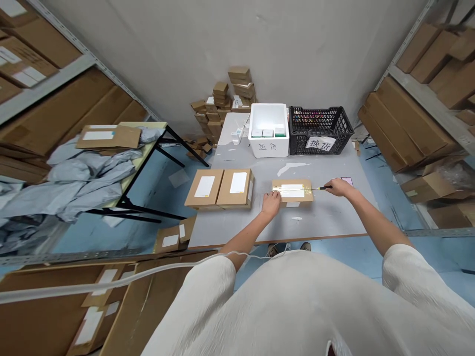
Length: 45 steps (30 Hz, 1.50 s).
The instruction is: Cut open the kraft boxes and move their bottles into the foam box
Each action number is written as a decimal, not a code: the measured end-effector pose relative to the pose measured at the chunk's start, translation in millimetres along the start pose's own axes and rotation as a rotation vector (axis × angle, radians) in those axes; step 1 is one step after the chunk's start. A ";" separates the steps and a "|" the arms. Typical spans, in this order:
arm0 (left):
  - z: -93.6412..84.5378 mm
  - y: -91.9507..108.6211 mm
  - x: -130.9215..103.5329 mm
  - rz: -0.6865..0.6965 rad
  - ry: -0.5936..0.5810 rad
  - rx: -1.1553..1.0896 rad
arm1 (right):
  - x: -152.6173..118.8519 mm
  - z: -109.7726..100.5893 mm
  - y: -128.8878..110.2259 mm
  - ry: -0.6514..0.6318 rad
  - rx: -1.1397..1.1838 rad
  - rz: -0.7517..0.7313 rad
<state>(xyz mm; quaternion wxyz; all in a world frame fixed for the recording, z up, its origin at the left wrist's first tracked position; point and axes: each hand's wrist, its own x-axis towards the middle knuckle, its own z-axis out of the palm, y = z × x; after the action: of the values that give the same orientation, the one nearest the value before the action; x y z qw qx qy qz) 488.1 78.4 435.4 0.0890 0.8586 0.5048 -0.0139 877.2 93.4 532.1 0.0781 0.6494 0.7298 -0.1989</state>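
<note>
A small cardboard box with a white label and shiny tape along its top lies on the grey table. My left hand grips its left end, the fingers bent over the edge and top. In my right hand is a box cutter with a black and yellow handle, held level. Its thin blade points left and reaches the right end of the box at the tape line. A phone lies just beyond my right hand, partly hidden by it.
Two larger labelled boxes, the left box and the right box, sit left on the table. Behind stand a white foam bin and a black crate. A white cable crosses near my left arm. Loaded shelves flank both sides.
</note>
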 end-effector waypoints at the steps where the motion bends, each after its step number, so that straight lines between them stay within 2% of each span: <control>1: -0.5 1.4 1.0 -0.008 -0.001 0.009 | -1.5 0.1 5.9 0.007 0.008 0.005; 8: -14.2 20.3 18.5 -0.053 0.022 -0.022 | -18.2 3.9 36.3 0.094 0.150 0.048; 12: -21.0 47.3 41.6 0.076 0.005 -0.060 | -22.9 20.2 38.4 0.094 0.315 0.052; 14: -20.8 61.4 55.2 0.152 -0.054 -0.052 | -23.5 29.2 37.0 0.068 0.391 0.054; 17: -16.7 75.9 72.6 0.179 -0.123 -0.010 | -24.6 38.9 34.9 0.043 0.489 0.043; 22: -9.0 82.6 84.2 0.165 -0.167 0.031 | -24.6 46.6 36.5 0.053 0.555 0.027; 29: -5.2 88.6 86.2 0.135 -0.200 0.053 | -10.0 52.6 47.0 0.106 0.395 0.002; 35: 1.5 87.1 83.7 0.140 -0.158 0.047 | 7.3 51.9 49.1 0.059 0.235 -0.041; 41: 8.1 83.1 81.4 0.164 -0.124 0.061 | 32.3 51.3 43.9 0.126 -0.021 -0.180; 45: 11.2 80.6 80.5 0.172 -0.101 0.054 | 41.7 48.6 38.5 0.141 -0.029 -0.227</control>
<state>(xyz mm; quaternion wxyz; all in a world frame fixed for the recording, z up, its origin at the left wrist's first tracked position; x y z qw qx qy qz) 598.4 107.9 426.4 0.0918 0.8990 0.4236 -0.0630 901.8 115.5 465.2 0.0129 0.5741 0.8049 -0.1496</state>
